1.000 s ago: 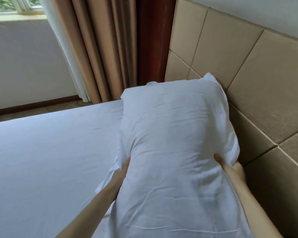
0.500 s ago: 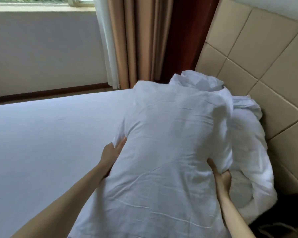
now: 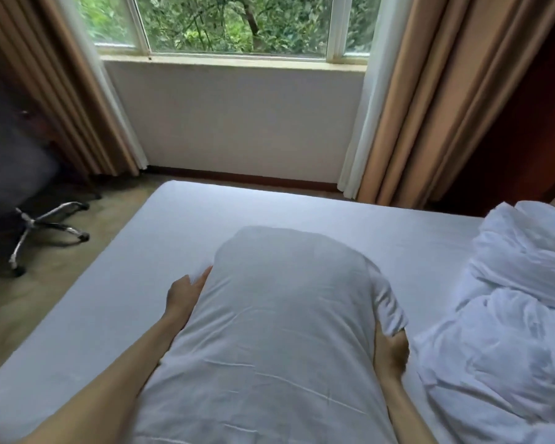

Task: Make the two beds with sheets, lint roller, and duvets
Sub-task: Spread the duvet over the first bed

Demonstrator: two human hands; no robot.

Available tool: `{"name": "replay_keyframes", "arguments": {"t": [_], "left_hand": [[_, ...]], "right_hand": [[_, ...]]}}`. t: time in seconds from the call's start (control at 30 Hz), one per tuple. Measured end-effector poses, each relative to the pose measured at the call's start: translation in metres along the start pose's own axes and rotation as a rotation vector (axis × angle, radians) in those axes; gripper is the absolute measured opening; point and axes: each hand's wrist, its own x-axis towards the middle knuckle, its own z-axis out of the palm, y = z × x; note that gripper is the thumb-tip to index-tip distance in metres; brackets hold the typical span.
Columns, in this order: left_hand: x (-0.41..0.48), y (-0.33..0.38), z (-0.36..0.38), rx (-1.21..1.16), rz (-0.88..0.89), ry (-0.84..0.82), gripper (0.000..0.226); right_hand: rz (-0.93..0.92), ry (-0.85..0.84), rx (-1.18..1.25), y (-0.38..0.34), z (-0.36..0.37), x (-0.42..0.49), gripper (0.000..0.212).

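Note:
A white pillow [image 3: 279,322] is held up over the bed between both my hands, its long side running away from me. My left hand [image 3: 183,293] lies against its left side with fingers fairly straight. My right hand [image 3: 390,350] grips its right edge, fingers hidden under the fabric. Below lies the bed with a smooth white fitted sheet [image 3: 116,302]. A crumpled white duvet [image 3: 507,315] is heaped on the bed at the right.
Beyond the bed's far edge is a strip of floor, then a white wall under a window [image 3: 237,24] with tan curtains [image 3: 430,100] on both sides. An office chair base [image 3: 48,225] stands on the carpet at the left.
My view and the pillow have swung left, away from the padded headboard toward the window. The pillow now hangs over the middle of the bed, with the duvet heap off to its right.

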Motion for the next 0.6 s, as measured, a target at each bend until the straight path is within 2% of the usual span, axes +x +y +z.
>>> {"name": "replay_keyframes", "arguments": {"t": [0.13,0.23,0.3,0.37,0.43,0.5,0.6], "left_hand": [[0.051,-0.031,-0.092,-0.120,0.006,0.095,0.047],[0.098,-0.043,-0.158,-0.261,0.049,0.134,0.042],[0.138,-0.048,-0.205,-0.273,0.067,0.122,0.039],[0.174,-0.057,-0.250,-0.307,0.076,0.115,0.042],[0.210,-0.070,-0.288,-0.316,0.053,0.113,0.054],[0.254,-0.093,-0.316,-0.307,0.030,0.087,0.068],[0.310,-0.147,-0.340,-0.195,-0.144,0.020,0.067]], "right_hand": [[-0.046,-0.112,0.016,-0.037,0.097,-0.044,0.061],[-0.090,-0.111,0.070,-0.066,0.173,-0.082,0.059],[-0.093,-0.081,0.084,-0.088,0.223,-0.109,0.060],[-0.095,-0.075,0.117,-0.104,0.270,-0.136,0.058],[-0.064,-0.092,0.157,-0.116,0.313,-0.158,0.064],[-0.017,-0.177,0.143,-0.116,0.355,-0.176,0.064],[0.139,-0.447,-0.032,-0.091,0.404,-0.191,0.074]]}}
